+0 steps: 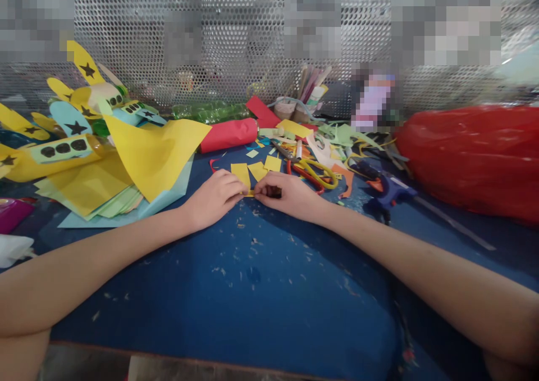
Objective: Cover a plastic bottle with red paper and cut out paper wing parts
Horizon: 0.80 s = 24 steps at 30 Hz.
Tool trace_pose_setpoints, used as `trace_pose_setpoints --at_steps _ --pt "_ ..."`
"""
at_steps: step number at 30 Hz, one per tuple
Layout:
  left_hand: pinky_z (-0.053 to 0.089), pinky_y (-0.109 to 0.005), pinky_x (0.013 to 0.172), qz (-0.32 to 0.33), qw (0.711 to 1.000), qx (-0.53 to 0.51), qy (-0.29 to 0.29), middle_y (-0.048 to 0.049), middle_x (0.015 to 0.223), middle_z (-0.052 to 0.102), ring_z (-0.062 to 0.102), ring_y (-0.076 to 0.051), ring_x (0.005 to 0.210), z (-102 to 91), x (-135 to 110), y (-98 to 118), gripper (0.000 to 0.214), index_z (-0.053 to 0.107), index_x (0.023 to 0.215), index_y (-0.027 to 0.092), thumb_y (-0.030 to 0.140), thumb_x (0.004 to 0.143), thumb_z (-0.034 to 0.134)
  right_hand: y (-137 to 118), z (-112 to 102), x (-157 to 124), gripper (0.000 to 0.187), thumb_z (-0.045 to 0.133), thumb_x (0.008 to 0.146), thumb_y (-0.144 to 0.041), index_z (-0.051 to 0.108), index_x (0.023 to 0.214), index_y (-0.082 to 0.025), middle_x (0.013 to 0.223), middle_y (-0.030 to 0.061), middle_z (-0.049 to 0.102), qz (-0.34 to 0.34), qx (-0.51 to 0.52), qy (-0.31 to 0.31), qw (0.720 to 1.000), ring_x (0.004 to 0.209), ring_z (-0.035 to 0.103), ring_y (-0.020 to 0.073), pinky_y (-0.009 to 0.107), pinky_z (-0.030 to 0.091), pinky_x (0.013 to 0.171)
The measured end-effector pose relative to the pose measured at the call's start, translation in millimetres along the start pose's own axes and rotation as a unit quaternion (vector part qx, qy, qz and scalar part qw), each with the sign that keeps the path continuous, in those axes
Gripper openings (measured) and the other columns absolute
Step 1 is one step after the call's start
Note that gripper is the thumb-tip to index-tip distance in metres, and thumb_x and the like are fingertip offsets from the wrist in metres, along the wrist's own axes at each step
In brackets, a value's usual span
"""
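Observation:
My left hand [217, 199] and my right hand [290, 194] meet near the middle of the blue table. Both are closed, pinching the two ends of a small yellow paper strip [249, 193] low over the tabletop. Just beyond my fingers lie several cut yellow paper pieces [240, 173]. Past my right hand are yellow-handled scissors [322, 174] and a red-handled tool [305, 177]. Behind the cut pieces, a red paper-wrapped roll [229, 135] lies on its side. My fingers partly hide the strip.
Yellow and blue toy planes [67, 153] and stacked coloured paper [95, 187] fill the left. At right are a blue glue gun [387, 189] and a big red bag [471, 159]. Paper scraps, green bottles [210, 112] and stick-filled cups [301, 111] line the perforated metal wall [236, 38].

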<state>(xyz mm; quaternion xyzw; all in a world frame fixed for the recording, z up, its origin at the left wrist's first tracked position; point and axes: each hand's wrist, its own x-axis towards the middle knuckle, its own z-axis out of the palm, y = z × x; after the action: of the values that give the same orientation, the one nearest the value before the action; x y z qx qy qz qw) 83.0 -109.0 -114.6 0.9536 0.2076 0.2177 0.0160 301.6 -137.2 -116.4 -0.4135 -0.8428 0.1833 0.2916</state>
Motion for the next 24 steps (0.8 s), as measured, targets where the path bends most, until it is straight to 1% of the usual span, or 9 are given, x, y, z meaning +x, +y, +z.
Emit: trace_pose_setpoints --at_steps 3,9,14,20,24 --pt "0.042 -0.034 0.084 -0.004 1.0 0.003 0.002 -0.0035 0.089 0.068 0.057 -0.018 0.088 -0.3 0.2 0.3 0.015 0.063 0.091 0.016 0.017 0.094 0.049 -1.6 0.1 -0.6 0.005 0.058 0.082 -0.021 0.063 0.082 -0.018 0.074 0.0011 0.057 0.0 -0.003 0.002 1.0 0.063 0.052 0.0107 0.025 0.045 0.061" --pt "0.042 -0.034 0.084 -0.008 1.0 0.005 -0.007 -0.0038 0.09 0.069 0.058 -0.018 0.088 -2.4 1.1 2.5 0.016 0.064 0.091 0.016 0.018 0.095 0.048 -2.4 -0.7 -1.3 0.007 0.056 0.084 -0.02 0.062 0.085 -0.018 0.076 0.0014 0.056 -0.022 -0.007 -0.005 1.0 0.065 0.052 0.0111 0.025 0.045 0.063" --pt "0.043 -0.035 0.085 -0.014 1.0 0.001 -0.009 -0.0048 0.092 0.069 0.058 -0.018 0.089 -1.5 0.6 2.0 0.017 0.065 0.093 0.015 0.018 0.095 0.047 -0.2 -0.1 -1.1 0.007 0.057 0.084 -0.021 0.063 0.083 -0.018 0.075 0.0011 0.056 -0.012 -0.006 0.002 1.0 0.064 0.052 0.0109 0.025 0.045 0.062" --pt "0.043 -0.036 0.084 -0.019 1.0 0.0 0.012 -0.0046 0.09 0.069 0.058 -0.019 0.088 1.3 -1.1 0.1 0.016 0.067 0.091 0.016 0.021 0.094 0.051 -2.5 -0.4 -0.4 0.008 0.057 0.084 -0.023 0.062 0.082 -0.017 0.075 0.0019 0.056 0.005 -0.011 -0.002 1.0 0.063 0.052 0.0112 0.026 0.045 0.061" --pt "0.043 -0.036 0.083 -0.015 1.0 -0.009 0.018 -0.0043 0.089 0.069 0.059 -0.018 0.086 2.4 -1.2 -0.7 0.018 0.068 0.091 0.017 0.021 0.094 0.051 -3.7 -0.9 -0.5 0.006 0.055 0.084 -0.021 0.06 0.085 -0.018 0.075 0.0013 0.056 -0.014 -0.016 -0.001 1.0 0.065 0.051 0.0116 0.026 0.045 0.062"
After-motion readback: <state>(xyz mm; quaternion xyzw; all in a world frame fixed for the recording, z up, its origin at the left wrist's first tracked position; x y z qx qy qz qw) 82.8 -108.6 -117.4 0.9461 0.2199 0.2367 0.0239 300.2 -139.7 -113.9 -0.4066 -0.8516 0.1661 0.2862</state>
